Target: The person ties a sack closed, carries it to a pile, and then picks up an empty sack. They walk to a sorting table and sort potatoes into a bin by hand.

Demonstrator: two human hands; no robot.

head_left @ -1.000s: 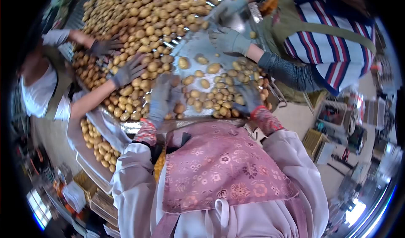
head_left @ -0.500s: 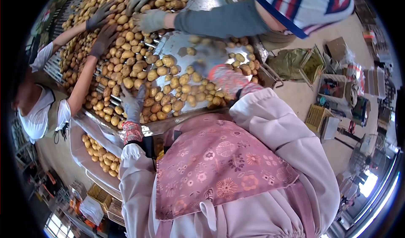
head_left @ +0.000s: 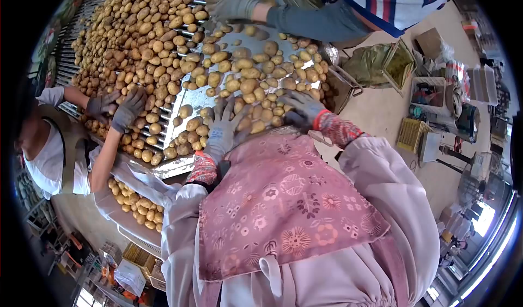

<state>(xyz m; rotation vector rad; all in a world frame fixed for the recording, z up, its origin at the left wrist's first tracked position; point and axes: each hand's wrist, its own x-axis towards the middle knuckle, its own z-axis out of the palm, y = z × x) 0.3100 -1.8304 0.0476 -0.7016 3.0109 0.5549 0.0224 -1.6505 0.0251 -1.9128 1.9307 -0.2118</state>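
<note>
My left hand [head_left: 221,134], in a grey glove with a red patterned cuff, rests with fingers apart against potatoes [head_left: 248,85] on the metal tray [head_left: 185,101]. My right hand [head_left: 306,106], gloved the same way, reaches in from the right. Its fingers stretch leftward over the potatoes near the tray's front edge, and its dark underside is partly blurred. Neither hand is wrapped around a potato. More potatoes lie between and beyond both hands, some smeared by motion.
A roller conveyor [head_left: 163,116] heaped with potatoes adjoins the tray. At left, a co-worker's gloved hands [head_left: 129,110] touch potatoes; another co-worker's gloved hand [head_left: 234,7] reaches in from the top. A lined crate of potatoes [head_left: 103,201] stands below left, and a green sack [head_left: 370,74] at right.
My left hand has moved right, from the conveyor edge onto the tray. My right hand has come nearer the front edge. More potatoes cover the tray, and the co-workers' hands have shifted.
</note>
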